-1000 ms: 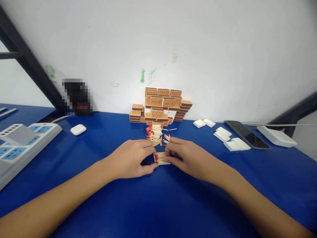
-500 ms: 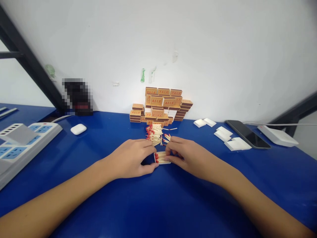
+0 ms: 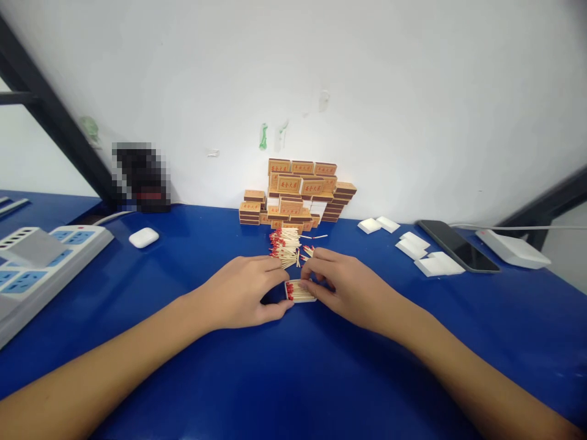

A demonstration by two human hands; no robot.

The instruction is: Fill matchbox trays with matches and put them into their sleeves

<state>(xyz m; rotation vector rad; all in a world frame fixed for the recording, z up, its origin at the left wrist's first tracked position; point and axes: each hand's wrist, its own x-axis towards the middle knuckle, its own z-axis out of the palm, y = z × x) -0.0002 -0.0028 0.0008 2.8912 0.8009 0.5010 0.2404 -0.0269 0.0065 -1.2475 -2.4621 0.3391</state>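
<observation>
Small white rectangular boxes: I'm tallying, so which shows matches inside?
The small white rectangular box between the left hand and right hand: it shows red-tipped wooden matches; the other boxes farther right look blank white.

Blue tabletop [image 3: 293, 385] open nearside of left hand [image 3: 247, 292] and right hand [image 3: 346, 282], far side blocked by loose match pile [image 3: 288, 249], stacked matchboxes [image 3: 288, 184] beyond, power strip [image 3: 89, 252] hemming left, phone [image 3: 458, 247] and white pieces [image 3: 438, 264] right.
</observation>
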